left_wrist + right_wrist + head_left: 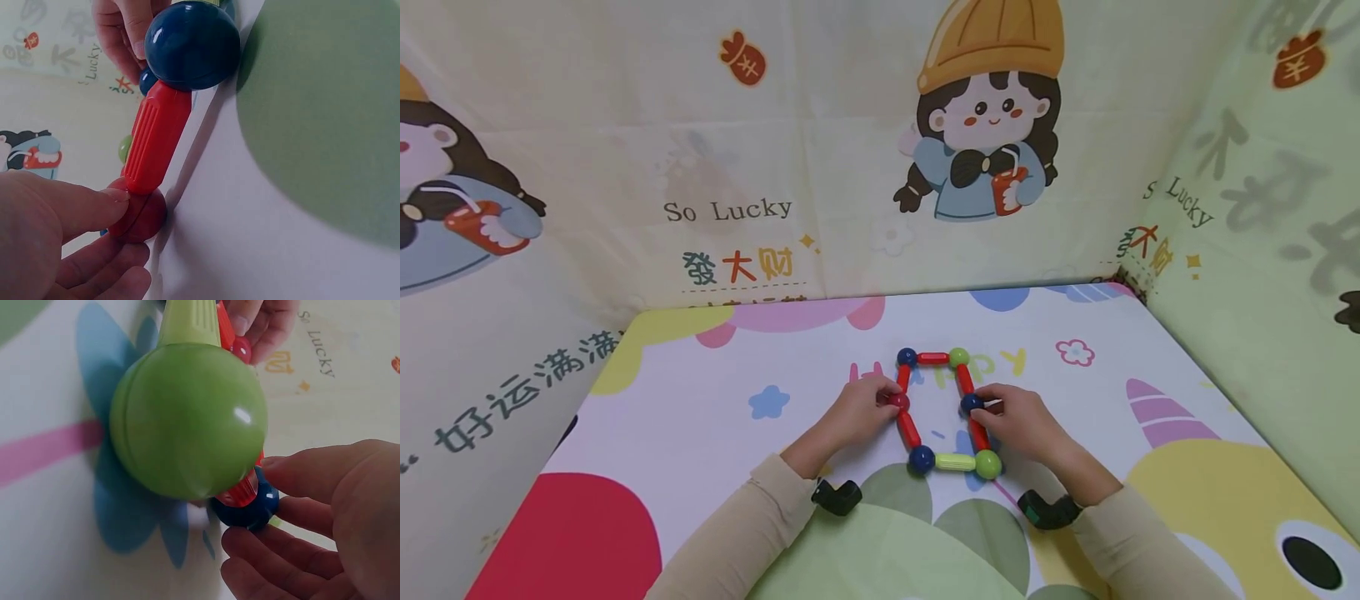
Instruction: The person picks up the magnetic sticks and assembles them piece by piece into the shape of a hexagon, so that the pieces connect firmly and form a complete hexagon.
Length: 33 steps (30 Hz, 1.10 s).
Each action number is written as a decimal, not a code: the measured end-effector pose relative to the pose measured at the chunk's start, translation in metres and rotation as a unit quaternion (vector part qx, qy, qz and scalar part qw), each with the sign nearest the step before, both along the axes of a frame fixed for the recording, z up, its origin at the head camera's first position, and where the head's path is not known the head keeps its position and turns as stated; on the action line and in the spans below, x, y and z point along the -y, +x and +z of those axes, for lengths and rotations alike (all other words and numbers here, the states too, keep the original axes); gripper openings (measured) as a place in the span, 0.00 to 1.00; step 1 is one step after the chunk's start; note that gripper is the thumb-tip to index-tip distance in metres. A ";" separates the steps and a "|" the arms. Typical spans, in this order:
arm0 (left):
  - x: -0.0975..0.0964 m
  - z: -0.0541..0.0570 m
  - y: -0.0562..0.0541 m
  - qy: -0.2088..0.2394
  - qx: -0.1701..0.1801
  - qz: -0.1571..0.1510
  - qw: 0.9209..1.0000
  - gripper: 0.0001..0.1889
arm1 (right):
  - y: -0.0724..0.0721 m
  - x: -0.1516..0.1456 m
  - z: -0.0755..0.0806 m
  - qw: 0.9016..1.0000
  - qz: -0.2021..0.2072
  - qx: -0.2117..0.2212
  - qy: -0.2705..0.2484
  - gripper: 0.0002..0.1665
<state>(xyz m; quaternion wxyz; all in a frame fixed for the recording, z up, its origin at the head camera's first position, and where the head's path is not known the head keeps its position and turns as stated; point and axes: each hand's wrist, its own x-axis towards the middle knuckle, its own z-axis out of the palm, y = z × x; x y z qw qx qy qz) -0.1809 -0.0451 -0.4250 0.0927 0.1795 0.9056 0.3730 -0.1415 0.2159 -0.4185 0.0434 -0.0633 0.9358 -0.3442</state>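
Balls and short rods are joined into a closed six-sided loop lying on the table. At its left corner my left hand (863, 412) pinches a red ball (899, 403) between thumb and fingers. Opposite, my right hand (1026, 423) holds a dark blue ball (972, 404) the same way. Red rods (909, 429) run from both held balls. Nearest me, a yellow-green rod (955, 462) links a blue ball (922, 459) with a green ball (988, 464). Along the far side, a red rod (933, 358) joins a blue ball (907, 357) and a green ball (958, 357).
The table cover (700, 433) carries coloured cartoon prints. A printed cloth (842, 150) stands as a wall behind, with more cloth at both sides. Each wrist bears a black device, the left one (837, 497) and the right one (1048, 510) both close to the tabletop.
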 end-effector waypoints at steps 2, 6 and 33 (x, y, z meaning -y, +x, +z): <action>-0.002 0.001 -0.001 -0.001 -0.002 -0.007 1.000 0.15 | -0.002 -0.001 0.000 1.000 0.001 0.002 0.001 0.23; -0.008 0.001 -0.001 -0.001 -0.003 -0.023 1.000 0.15 | -0.007 -0.005 0.000 1.000 -0.003 0.009 0.009 0.23; -0.043 0.002 0.005 -0.015 0.003 -0.034 0.999 0.15 | -0.017 -0.034 -0.002 1.000 0.000 0.015 0.017 0.20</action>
